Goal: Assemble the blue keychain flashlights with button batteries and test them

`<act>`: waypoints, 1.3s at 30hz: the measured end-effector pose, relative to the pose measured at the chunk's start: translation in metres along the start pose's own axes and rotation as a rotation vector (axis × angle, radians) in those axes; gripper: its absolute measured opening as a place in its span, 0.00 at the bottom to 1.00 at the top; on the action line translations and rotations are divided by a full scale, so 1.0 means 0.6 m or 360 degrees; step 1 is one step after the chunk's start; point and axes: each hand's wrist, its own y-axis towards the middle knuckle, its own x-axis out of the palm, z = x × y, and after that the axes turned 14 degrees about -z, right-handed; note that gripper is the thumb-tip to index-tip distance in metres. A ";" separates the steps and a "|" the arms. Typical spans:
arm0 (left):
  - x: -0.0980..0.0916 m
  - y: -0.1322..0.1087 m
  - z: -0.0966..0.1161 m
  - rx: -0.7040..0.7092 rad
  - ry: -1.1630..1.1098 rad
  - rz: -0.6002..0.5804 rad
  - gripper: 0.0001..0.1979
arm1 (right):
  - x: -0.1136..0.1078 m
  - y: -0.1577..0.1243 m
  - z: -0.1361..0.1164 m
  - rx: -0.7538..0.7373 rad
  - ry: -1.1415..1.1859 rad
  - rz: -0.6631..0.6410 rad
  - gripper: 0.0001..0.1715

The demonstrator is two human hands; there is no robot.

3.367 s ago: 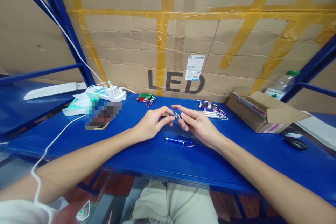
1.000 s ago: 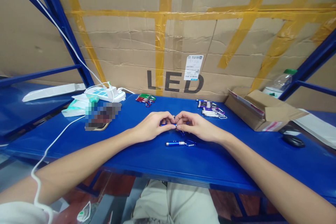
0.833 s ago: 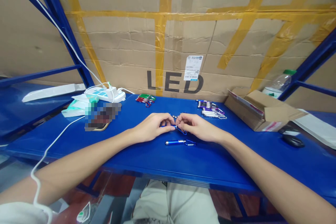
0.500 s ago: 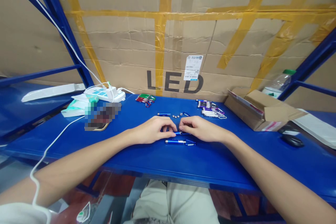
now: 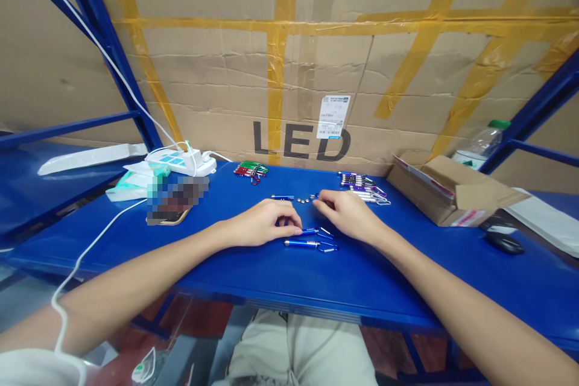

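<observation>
On the blue metal table point(image 5: 362, 280), small round silver discs point(image 5: 303, 201) lie right of a blue cylindrical tube point(image 5: 282, 197), behind two slim blue penlights point(image 5: 301, 244).

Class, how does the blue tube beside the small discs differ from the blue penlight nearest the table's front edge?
The front penlight has a blue carabiner at its right end; the blue tube has none. The tube looks shorter than the penlight's body. The tube lies farther back on the table, the penlight nearer its front edge. Both are blue with silvery parts and lie roughly sideways.
</observation>
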 end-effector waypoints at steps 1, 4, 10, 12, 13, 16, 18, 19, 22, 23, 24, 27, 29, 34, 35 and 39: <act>-0.001 0.000 -0.001 -0.0006 0.0031 0.0016 0.09 | 0.000 0.001 0.002 0.0017 0.0010 0.0047 0.18; -0.004 0.001 -0.006 -0.0040 0.0206 0.0152 0.11 | 0.001 0.003 0.009 0.0000 -0.0029 0.0145 0.12; -0.009 0.000 -0.027 -0.0185 0.0410 0.0364 0.16 | 0.015 0.001 0.016 -0.0187 -0.0145 0.0023 0.25; -0.008 0.000 -0.037 -0.0244 0.0454 0.0370 0.18 | 0.021 0.001 0.014 -0.0275 -0.0187 -0.0045 0.29; -0.007 0.000 -0.042 -0.0263 0.0475 0.0362 0.19 | 0.023 0.001 0.013 -0.0303 -0.0217 -0.0073 0.30; -0.005 0.001 -0.055 -0.0284 0.0519 0.0282 0.21 | 0.024 0.002 0.011 -0.0332 -0.0288 -0.0114 0.30; -0.006 0.002 -0.060 -0.0295 0.0540 0.0254 0.20 | 0.023 0.001 0.008 -0.0333 -0.0295 -0.0120 0.30; -0.007 0.002 -0.062 -0.0295 0.0552 0.0254 0.19 | 0.022 0.001 0.007 -0.0336 -0.0295 -0.0120 0.30; -0.012 0.002 -0.064 -0.0284 0.0577 0.0279 0.14 | 0.020 -0.002 0.003 -0.0354 -0.0304 -0.0153 0.31; -0.013 0.002 -0.064 -0.0289 0.0580 0.0292 0.12 | 0.019 -0.003 0.001 -0.0367 -0.0306 -0.0177 0.31; -0.014 0.002 -0.065 -0.0301 0.0580 0.0305 0.10 | 0.019 -0.003 0.000 -0.0380 -0.0305 -0.0203 0.31; -0.014 0.001 -0.065 -0.0350 0.0571 0.0323 0.07 | 0.017 -0.003 -0.002 -0.0413 -0.0272 -0.0233 0.30; -0.012 0.000 -0.066 -0.0379 0.0557 0.0312 0.07 | 0.016 -0.003 -0.003 -0.0428 -0.0247 -0.0211 0.28; -0.011 -0.002 -0.064 -0.0521 0.0588 0.0273 0.13 | 0.013 -0.001 -0.002 -0.0440 -0.0249 -0.0161 0.22; -0.011 -0.002 -0.063 -0.0544 0.0590 0.0269 0.13 | 0.013 -0.001 -0.001 -0.0437 -0.0253 -0.0152 0.21; -0.011 0.000 -0.056 -0.0545 0.0543 0.0307 0.11 | 0.011 -0.001 0.003 -0.0390 -0.0264 -0.0115 0.16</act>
